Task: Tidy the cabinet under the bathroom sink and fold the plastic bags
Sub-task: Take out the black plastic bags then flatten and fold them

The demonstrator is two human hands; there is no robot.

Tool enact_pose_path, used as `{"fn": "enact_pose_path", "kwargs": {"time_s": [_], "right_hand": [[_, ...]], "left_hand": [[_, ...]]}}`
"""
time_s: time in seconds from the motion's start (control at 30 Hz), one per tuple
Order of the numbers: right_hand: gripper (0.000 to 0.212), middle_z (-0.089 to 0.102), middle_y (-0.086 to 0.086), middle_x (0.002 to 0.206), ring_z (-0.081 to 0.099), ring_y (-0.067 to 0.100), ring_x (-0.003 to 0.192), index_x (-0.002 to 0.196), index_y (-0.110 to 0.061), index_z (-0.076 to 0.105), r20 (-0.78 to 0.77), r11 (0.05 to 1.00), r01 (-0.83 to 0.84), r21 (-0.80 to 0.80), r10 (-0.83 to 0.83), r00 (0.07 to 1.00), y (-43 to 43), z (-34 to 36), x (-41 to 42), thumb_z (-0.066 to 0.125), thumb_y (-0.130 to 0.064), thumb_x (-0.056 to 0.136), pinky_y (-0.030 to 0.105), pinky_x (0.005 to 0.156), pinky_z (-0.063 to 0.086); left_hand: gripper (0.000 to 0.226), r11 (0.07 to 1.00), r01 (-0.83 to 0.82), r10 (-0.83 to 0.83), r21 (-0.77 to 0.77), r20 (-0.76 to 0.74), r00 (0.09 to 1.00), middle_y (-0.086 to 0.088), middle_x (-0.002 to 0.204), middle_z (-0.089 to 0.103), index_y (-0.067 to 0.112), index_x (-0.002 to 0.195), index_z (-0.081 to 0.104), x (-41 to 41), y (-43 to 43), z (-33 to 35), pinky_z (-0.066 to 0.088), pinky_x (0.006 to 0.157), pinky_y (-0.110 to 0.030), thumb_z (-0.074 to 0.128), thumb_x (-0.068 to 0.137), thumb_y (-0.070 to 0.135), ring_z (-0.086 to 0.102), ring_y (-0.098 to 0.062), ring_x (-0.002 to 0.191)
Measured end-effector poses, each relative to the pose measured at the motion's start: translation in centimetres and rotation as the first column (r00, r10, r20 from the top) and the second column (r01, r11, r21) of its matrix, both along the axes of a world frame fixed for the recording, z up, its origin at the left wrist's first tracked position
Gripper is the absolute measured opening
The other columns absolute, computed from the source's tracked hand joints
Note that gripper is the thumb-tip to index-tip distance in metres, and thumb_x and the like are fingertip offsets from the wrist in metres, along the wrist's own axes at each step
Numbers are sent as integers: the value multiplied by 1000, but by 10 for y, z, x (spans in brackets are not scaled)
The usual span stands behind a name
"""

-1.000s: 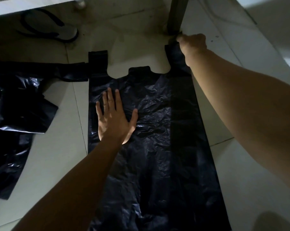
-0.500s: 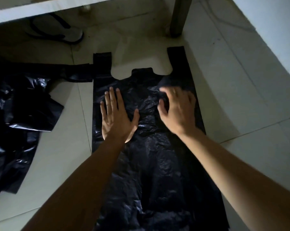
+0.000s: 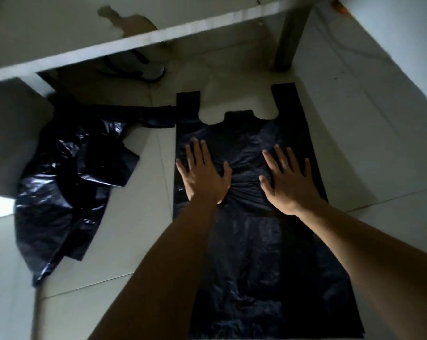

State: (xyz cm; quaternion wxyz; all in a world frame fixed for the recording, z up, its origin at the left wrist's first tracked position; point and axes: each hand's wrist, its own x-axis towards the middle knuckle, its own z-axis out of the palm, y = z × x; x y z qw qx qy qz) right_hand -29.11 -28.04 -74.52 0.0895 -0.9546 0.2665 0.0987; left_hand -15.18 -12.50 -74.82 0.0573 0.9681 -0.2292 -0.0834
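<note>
**Both palms flat on the spread bag**

At nine o'clock, a crumpled black bag (image 3: pixel 67 182) is lying on the tiled floor (image 3: pixel 138 236). Your left hand (image 3: pixel 203 171), fingers spread wide, is pressing the flat black bag (image 3: pixel 254 261) at centre. Your right hand (image 3: pixel 287 179), equally wide, is pressing it toward three o'clock. Its handles are pointing to twelve.

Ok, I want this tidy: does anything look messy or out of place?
Yes: the crumpled black bag lies heaped on the floor at left. The flat bag is spread straight, but wrinkles bunch between the left hand and right hand.
</note>
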Motion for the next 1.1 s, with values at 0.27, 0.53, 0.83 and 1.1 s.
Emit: {"fn": "enact_pose_path", "kwargs": {"time_s": [0.27,0.53,0.83,1.1], "right_hand": [[81,27,3,158,27,29,146,156,-31,13,-49,990,-138,-33,137,989,46,69,51,51,-58,89,62,116,12],[61,45,-1,148,50,24,131,148,-34,36,80,823,-482,302,482,873,188,93,126,57,-45,92,45,106,42],[85,-28,-1,162,-23,34,150,155,-50,0,-230,795,-457,398,569,789,297,49,133,58,-51,92,64,118,1],[85,-17,-5,166,-15,23,153,157,-44,10,-147,754,-449,480,573,806,273,59,131,61,-48,89,53,122,3]], "left_hand": [[64,966,52,-1,-254,195,981,-11,141,49,15,136,49,50,83,79,32,106,-51,60,77,37,45,-32,130],[44,847,-520,532,-110,166,830,-12,121,58,16,117,57,92,282,109,40,92,-48,59,86,48,54,-35,113],[38,883,-465,463,59,41,885,-10,114,59,19,120,58,73,339,81,48,81,-41,66,84,30,60,-34,101],[21,895,-429,440,-124,78,895,-12,97,72,21,105,73,78,347,113,51,76,-37,58,95,33,68,-36,87]]}}
